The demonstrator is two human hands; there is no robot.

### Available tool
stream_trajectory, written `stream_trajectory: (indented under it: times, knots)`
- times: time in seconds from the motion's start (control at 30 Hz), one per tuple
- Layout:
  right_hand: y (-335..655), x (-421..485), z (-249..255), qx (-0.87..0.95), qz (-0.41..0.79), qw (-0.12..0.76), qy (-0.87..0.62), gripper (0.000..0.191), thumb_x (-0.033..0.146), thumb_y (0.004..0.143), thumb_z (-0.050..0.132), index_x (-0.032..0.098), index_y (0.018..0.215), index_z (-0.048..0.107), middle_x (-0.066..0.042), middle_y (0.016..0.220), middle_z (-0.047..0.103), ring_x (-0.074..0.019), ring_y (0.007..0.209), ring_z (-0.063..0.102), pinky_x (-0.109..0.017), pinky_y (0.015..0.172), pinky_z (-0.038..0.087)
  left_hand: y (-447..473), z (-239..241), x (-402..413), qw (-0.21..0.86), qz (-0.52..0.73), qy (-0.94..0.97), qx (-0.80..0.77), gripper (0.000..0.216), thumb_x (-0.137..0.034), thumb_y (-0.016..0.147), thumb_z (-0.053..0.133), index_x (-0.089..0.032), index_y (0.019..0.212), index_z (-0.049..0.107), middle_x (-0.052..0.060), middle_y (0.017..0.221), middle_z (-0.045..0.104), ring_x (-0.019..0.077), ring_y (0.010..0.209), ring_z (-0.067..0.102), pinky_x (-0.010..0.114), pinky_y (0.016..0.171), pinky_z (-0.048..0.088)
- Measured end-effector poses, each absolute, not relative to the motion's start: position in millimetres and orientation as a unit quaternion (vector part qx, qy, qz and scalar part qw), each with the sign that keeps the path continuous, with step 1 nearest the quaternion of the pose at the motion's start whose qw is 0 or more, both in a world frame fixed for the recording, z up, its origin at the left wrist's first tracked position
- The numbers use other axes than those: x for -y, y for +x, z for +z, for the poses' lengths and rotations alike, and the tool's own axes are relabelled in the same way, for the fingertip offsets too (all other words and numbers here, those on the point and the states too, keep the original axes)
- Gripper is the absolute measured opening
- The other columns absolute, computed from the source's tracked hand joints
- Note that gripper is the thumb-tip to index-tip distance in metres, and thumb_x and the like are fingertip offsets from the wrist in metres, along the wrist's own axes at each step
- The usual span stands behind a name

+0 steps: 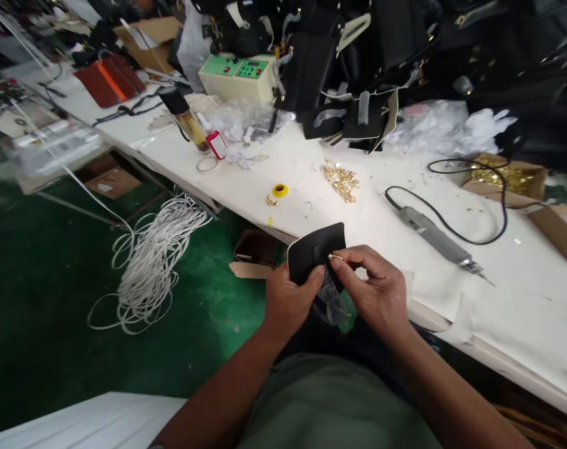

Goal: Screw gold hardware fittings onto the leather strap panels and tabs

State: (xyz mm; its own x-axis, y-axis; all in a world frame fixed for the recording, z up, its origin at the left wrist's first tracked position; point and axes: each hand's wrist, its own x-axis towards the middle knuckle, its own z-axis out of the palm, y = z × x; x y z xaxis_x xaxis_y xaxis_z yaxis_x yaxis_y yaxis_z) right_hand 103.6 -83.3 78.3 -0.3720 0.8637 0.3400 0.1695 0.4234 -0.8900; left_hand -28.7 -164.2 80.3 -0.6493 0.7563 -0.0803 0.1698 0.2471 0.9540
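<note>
My left hand [290, 299] is closed on a black leather piece [311, 249] with a pale edge, its thumb pressing on the upper face. Close beside it, my right hand [374, 284] pinches a small gold metal fitting [334, 256] between thumb and forefinger, against the leather. A strip wrapped in clear plastic [330, 299] hangs below the piece, between my hands. What my other fingers do beneath the leather is hidden. On the white table ahead lies a pile of small gold fittings [342, 181].
A grey electric screwdriver [437, 240] with a black cord lies at right, near a cardboard box of gold parts [503, 178]. A yellow tape roll [279, 190] sits left of the pile. Black bags [311, 68] crowd the back. White cord [150, 262] lies coiled on the green floor.
</note>
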Motion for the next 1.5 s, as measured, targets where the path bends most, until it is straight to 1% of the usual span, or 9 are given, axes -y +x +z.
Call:
stream_trajectory:
  times: [0.17,0.53,0.6,0.73,0.83,1.07,1.3,1.43,1.5]
  knots:
    - [99.8,86.3,77.1,0.735,0.363,0.457,-0.345,0.004,0.020,0.094,0.072,0.023,0.092,0.075,-0.001,0.089,0.076,-0.0153,0.079,0.070,-0.029,0.072,0.055,-26.2,80.8,165.1,0.241,0.526,0.350,-0.737,0.014,-0.028,0.080,0.076,-0.017,0.088,0.081,-0.001,0.077,0.078,0.0163,0.069,0.070,0.023,0.063,0.054]
    - [97.4,89.6,73.0,0.787,0.252,0.475,-0.302,0.009,0.013,0.092,0.073,0.021,0.097,0.074,-0.003,0.091,0.077,-0.0158,0.083,0.072,-0.029,0.078,0.058,-22.8,73.4,169.6,0.192,0.514,0.406,-0.731,0.008,-0.026,0.085,0.075,-0.019,0.085,0.078,-0.003,0.074,0.076,0.0130,0.065,0.067,0.021,0.064,0.054]
    - [98.3,88.8,73.8,0.798,0.226,0.476,-0.292,0.010,0.013,0.091,0.074,0.020,0.098,0.074,-0.004,0.092,0.078,-0.0164,0.083,0.073,-0.030,0.078,0.058,-23.2,74.0,170.4,0.176,0.513,0.421,-0.727,0.007,-0.024,0.086,0.074,-0.020,0.088,0.078,-0.003,0.077,0.077,0.0132,0.067,0.069,0.021,0.066,0.055]
    - [100.4,86.7,78.2,0.822,0.199,0.460,-0.271,0.011,0.012,0.091,0.073,0.018,0.100,0.074,-0.006,0.092,0.079,-0.0181,0.082,0.073,-0.032,0.076,0.059,-23.9,75.7,171.5,0.144,0.517,0.454,-0.711,0.019,-0.020,0.087,0.073,-0.022,0.105,0.081,0.000,0.088,0.080,0.0145,0.073,0.072,0.023,0.071,0.058]
    - [100.6,88.4,82.5,0.820,0.209,0.455,-0.276,0.009,0.013,0.091,0.073,0.018,0.098,0.075,-0.006,0.090,0.079,-0.0179,0.081,0.074,-0.031,0.075,0.058,-21.6,75.3,171.9,0.133,0.523,0.473,-0.696,0.023,-0.018,0.089,0.072,-0.024,0.109,0.081,0.000,0.089,0.081,0.0144,0.072,0.072,0.024,0.073,0.060]
    - [94.9,97.9,88.4,0.722,0.376,0.411,-0.410,0.005,0.022,0.092,0.075,0.023,0.088,0.077,0.000,0.086,0.078,-0.0153,0.077,0.073,-0.028,0.072,0.057,-16.9,65.9,170.3,0.139,0.545,0.458,-0.689,0.023,-0.020,0.091,0.072,-0.026,0.112,0.080,0.001,0.092,0.081,0.0155,0.075,0.074,0.026,0.077,0.061]
    - [75.7,90.5,76.1,0.750,0.311,0.448,-0.374,0.006,0.020,0.094,0.074,0.023,0.096,0.078,-0.002,0.093,0.081,-0.0177,0.085,0.075,-0.031,0.080,0.059,-36.2,64.9,163.1,0.184,0.528,0.429,-0.710,0.019,-0.022,0.091,0.073,-0.024,0.108,0.081,0.001,0.091,0.082,0.0172,0.077,0.075,0.026,0.076,0.061]
    - [65.7,90.0,75.4,0.720,0.296,0.475,-0.409,0.002,0.023,0.092,0.076,0.024,0.092,0.076,-0.001,0.089,0.080,-0.0179,0.080,0.075,-0.033,0.077,0.060,-46.0,68.9,157.0,0.182,0.514,0.443,-0.712,0.021,-0.023,0.091,0.073,-0.025,0.111,0.081,0.001,0.093,0.082,0.0182,0.079,0.075,0.027,0.077,0.061]
    - [62.0,90.1,76.9,0.718,0.286,0.484,-0.410,0.003,0.023,0.093,0.075,0.025,0.090,0.075,-0.001,0.087,0.080,-0.0180,0.080,0.075,-0.033,0.078,0.060,-49.6,70.2,154.1,0.177,0.513,0.454,-0.707,0.020,-0.024,0.092,0.073,-0.025,0.110,0.081,0.002,0.093,0.081,0.0189,0.080,0.076,0.028,0.078,0.061]
